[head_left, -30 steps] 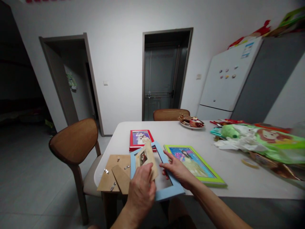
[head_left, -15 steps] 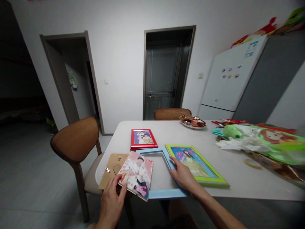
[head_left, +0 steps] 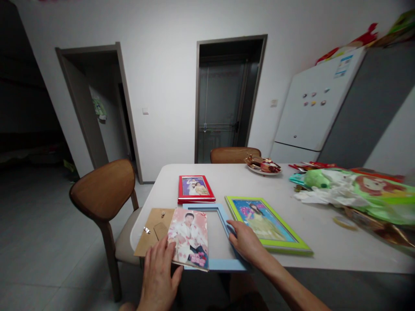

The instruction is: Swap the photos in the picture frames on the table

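Observation:
My left hand (head_left: 162, 268) is at the lower left edge of a pink photo (head_left: 188, 237), its fingertips over that edge and its thumb near the lower corner. The photo lies over the left part of a light blue picture frame (head_left: 223, 264), covering most of that side. My right hand (head_left: 247, 244) grips the frame's right side, thumb on top and the other fingers partly hidden. Through the frame's opening the white tabletop shows. Left of the photo, partly under it, lies a brown backing board (head_left: 152, 239) with metal clips.
Right of the blue frame lies a green-framed picture (head_left: 269, 220). Behind is a red-framed picture (head_left: 195, 188). A plate (head_left: 264, 167) of items and a heap of bags (head_left: 350, 185) occupy the table's far and right parts. A wooden chair (head_left: 103, 194) stands at left.
The photo has turned from a slant to nearly straight, lying squarer over the blue frame's left part. My left hand has moved slightly right with it; my right hand stays on the frame.

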Demonstrator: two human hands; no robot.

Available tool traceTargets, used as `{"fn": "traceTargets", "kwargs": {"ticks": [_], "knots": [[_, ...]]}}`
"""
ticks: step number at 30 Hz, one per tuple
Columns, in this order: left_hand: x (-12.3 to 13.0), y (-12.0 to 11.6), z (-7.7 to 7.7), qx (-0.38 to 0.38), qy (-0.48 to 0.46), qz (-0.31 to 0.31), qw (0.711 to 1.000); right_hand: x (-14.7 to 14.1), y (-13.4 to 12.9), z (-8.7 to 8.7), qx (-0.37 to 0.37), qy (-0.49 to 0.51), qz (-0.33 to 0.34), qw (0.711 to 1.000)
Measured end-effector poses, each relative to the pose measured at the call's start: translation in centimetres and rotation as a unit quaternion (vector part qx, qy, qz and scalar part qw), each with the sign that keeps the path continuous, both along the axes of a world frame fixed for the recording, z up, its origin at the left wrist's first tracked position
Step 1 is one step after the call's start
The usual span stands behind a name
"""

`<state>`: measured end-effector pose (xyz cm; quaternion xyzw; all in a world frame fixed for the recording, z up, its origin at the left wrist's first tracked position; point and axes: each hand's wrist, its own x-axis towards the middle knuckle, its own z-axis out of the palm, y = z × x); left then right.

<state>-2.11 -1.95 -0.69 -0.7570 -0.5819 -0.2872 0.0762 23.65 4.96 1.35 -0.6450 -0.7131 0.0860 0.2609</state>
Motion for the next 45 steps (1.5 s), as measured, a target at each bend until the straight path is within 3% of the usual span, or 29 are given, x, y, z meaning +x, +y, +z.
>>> {"fn": "traceTargets", "kwargs": {"ticks": [6, 11, 15, 19, 22, 25, 29, 35, 38, 41, 45], "knots": [[1.2, 0.7, -0.1, -0.056, 0.047, -0.044, 0.996, -0.2, -0.4, -0.3, -0.006, -0.039, 0.033, 0.999], [0.8, 1.6, -0.2, -0.006, 0.030, -0.062, 0.998, -0.6, -0.7, -0.2, -0.005, -0.020, 0.027, 0.999], [-0.1, 2.7, 1.5, 0.070, -0.067, -0.054, 0.994, -1.6, -1.4, 1.1, 0.043, 0.081, 0.067, 0.994], [0.0, 3.1, 3.9, 0.102, -0.195, -0.044, 0.974, -3.4, -2.1, 2.1, -0.034, 0.227, 0.142, 0.963], [0.7, 2.8, 4.7, 0.107, -0.240, -0.041, 0.964, -5.1, -2.0, 1.8, -0.103, 0.313, 0.161, 0.930], [1.4, 2.4, 4.0, 0.099, -0.201, -0.077, 0.972, -6.6, -1.8, 1.4, -0.157, 0.371, 0.176, 0.898], [1.4, 2.0, 2.2, 0.085, -0.106, -0.126, 0.983, -7.4, -1.9, 1.6, -0.171, 0.437, 0.202, 0.860], [0.9, 1.0, 1.4, 0.034, -0.040, -0.085, 0.995, -6.6, -2.5, 2.1, -0.239, 0.570, 0.190, 0.763], [2.1, 0.6, 1.3, 0.006, -0.021, -0.070, 0.997, -6.8, -2.7, 2.3, -0.224, 0.566, 0.175, 0.774], [3.4, 1.1, 0.8, 0.007, -0.028, -0.059, 0.998, -7.6, -3.1, 2.7, -0.194, 0.539, 0.209, 0.792], [3.0, 2.5, 1.2, 0.039, -0.107, -0.070, 0.991, -8.0, -3.4, 3.2, -0.190, 0.545, 0.210, 0.789]]}}
